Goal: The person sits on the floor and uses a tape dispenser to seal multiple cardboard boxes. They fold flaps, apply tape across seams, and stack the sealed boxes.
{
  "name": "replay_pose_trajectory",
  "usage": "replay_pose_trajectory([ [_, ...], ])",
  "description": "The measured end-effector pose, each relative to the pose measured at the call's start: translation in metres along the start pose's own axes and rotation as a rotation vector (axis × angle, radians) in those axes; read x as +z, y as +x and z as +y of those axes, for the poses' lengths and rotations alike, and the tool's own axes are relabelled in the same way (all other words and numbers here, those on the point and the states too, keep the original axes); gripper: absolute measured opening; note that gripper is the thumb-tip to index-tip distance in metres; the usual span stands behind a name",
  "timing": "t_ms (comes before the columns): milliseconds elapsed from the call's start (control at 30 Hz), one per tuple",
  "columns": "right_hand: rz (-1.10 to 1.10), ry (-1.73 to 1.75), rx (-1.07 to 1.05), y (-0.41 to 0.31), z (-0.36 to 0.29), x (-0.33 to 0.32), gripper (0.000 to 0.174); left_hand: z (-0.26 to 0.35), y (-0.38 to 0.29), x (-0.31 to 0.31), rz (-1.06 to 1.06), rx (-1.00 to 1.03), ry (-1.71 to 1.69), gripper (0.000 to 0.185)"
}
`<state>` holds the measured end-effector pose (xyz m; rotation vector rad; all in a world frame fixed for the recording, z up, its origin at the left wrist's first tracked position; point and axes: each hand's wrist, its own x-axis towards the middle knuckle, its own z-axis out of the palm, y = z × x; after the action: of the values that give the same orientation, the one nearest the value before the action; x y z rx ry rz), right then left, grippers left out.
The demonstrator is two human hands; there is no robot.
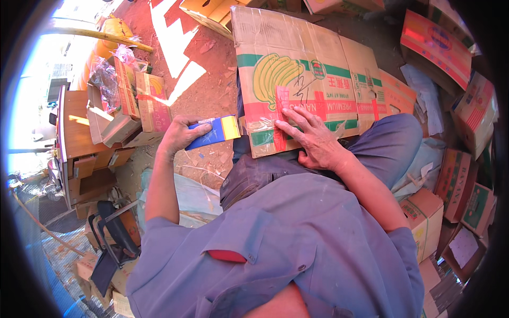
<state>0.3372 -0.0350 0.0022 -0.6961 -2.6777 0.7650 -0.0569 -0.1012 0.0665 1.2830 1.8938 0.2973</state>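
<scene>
A flattened cardboard banana carton (294,35) lies across my lap, with bananas and writing printed on it. Strips of red tape (280,137) and pieces of clear tape (262,126) are stuck near its lower edge. My right hand (314,137) rests on the carton, fingers spread, fingertips at the red tape and nothing in its grasp. To the left of the carton, my left hand (181,135) grips a flat blue and yellow box-shaped object (214,131). Its yellow end points towards the carton's left edge, and I cannot tell exactly what it is.
A wooden cabinet (85,139) stands at left beside open cartons (153,101). A folding chair (109,238) is at lower left. Several boxes (435,49) crowd the right side, including a strapped carton (423,222). Sunlit dirt ground (195,95) lies beyond my left hand.
</scene>
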Motion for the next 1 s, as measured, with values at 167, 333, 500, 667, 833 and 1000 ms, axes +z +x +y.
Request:
replay_pose_trajectory([
  [167, 0.242, -0.171, 0.015, 0.004, -0.002, 0.036, 0.078, 0.009, 0.013, 0.019, 0.017, 0.082, -0.05, 0.044],
  [333, 0.51, -0.219, 0.121, 0.016, 0.0, -0.013, 0.06, 0.071, 0.015, 0.009, 0.003, 0.235, -0.166, 0.05],
  [500, 1.109, -0.063, 0.312, 0.012, -0.019, -0.192, 0.028, 0.221, 0.035, 0.029, -0.052, 0.74, -0.896, 0.043],
  [667, 1.708, 0.19, 0.312, -0.057, -0.068, -0.373, 0.042, 0.339, -0.009, 0.068, -0.036, 1.079, -0.796, 0.048],
  [833, 1.917, 0.446, 0.467, -0.261, -0.06, -0.483, 0.04, 0.289, 0.018, 0.108, -0.225, 0.888, -0.509, 0.037],
  [1000, 1.891, 0.674, 0.8, -0.545, 0.03, -0.383, 0.044, 0.225, 0.051, 0.127, -0.498, 0.661, -0.249, 0.037],
])
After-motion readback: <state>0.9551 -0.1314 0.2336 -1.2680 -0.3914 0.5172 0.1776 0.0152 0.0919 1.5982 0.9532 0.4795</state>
